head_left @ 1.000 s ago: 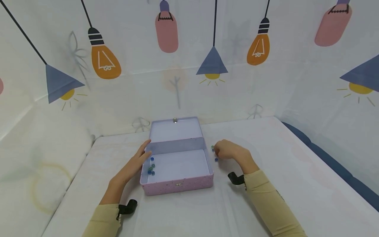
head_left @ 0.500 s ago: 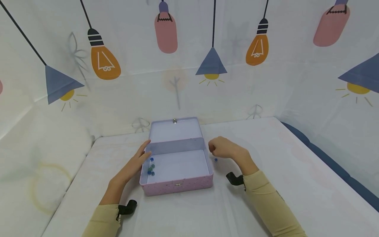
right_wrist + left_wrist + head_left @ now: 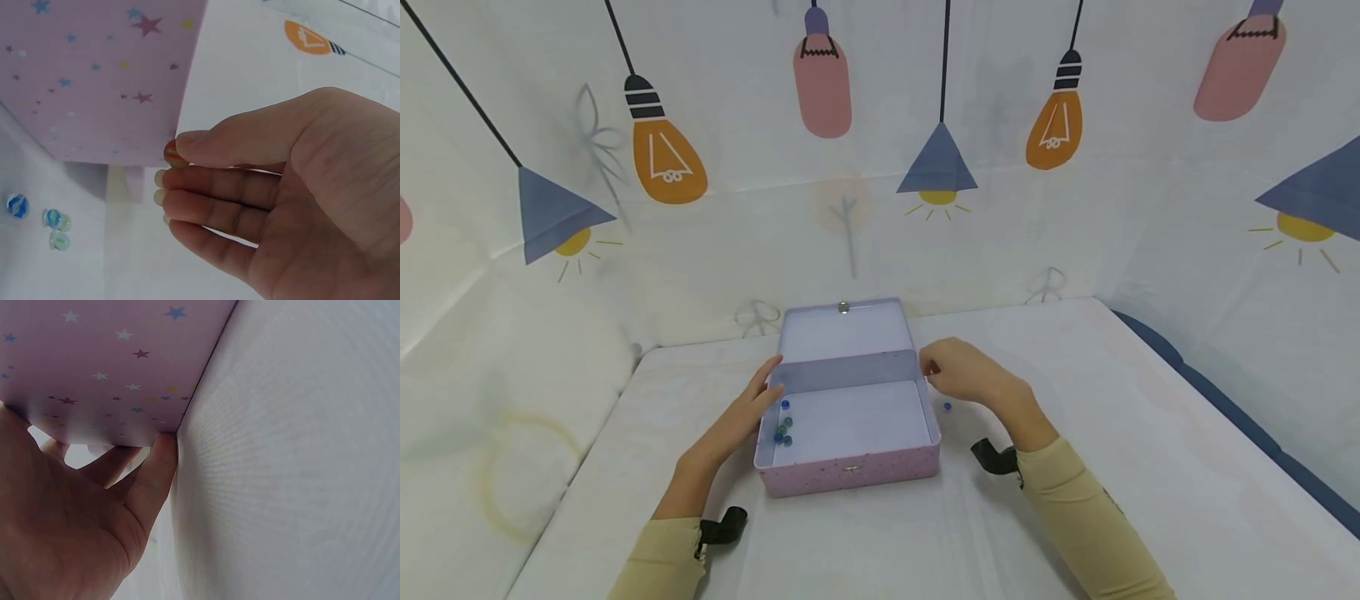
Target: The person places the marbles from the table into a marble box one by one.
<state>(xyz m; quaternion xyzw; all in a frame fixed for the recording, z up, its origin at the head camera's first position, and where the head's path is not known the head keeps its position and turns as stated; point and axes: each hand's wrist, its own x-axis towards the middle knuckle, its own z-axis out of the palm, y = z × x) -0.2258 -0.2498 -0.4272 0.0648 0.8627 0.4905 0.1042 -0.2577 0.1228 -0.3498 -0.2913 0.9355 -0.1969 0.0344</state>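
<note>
An open pink box [image 3: 880,469] with stars on its outside stands on the table, several blue and green marbles [image 3: 787,421] inside along its left side. My left hand [image 3: 733,425] grips the box's left wall near the back, thumb over the rim; the left wrist view has its fingers against the starry side [image 3: 112,369]. Beyond the right wall, my right hand [image 3: 973,375] pinches a red-orange marble [image 3: 172,154] between thumb and forefinger, close to the box corner. A blue marble [image 3: 947,407] lies on the table beside this hand.
The box's lid [image 3: 846,332] leans back behind it. In the right wrist view, more clear marbles, one blue [image 3: 18,205] and one green [image 3: 60,240], lie on the white cloth. A printed curtain [image 3: 865,233] hangs behind the table.
My right hand has shifted left and slightly up, closer to the box's right wall, covering the green and blue marbles seen there earlier. My left hand and the box have stayed put.
</note>
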